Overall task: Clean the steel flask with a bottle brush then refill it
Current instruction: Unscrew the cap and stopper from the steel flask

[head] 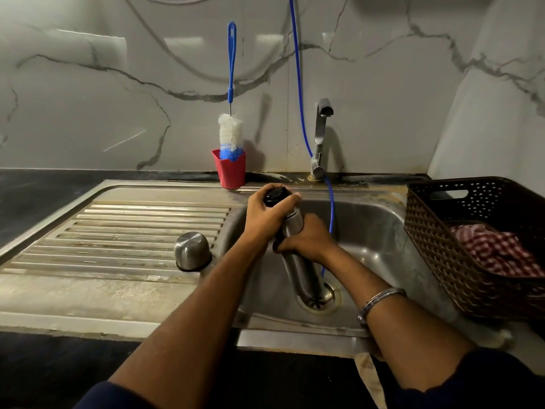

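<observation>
Flask [298,261] stands tilted in the sink [380,228], base by the drain; my right hand [309,240] wraps its body, my left hand [265,214] grips its black stopper [275,196]. Bottle brush [231,131] sits in a red cup [230,172] behind; steel cap [192,250] rests inverted on the drainboard.

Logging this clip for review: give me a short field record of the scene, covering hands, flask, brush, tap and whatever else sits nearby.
left hand: grips the black stopper on top of the flask
right hand: grips the flask body
flask: steel, held tilted over the sink, base near the drain
brush: stands unused, head down, in the red cup
steel cap: upside down on the drainboard
tap: no water visible
basket: right of sink, holds a checked cloth
</observation>
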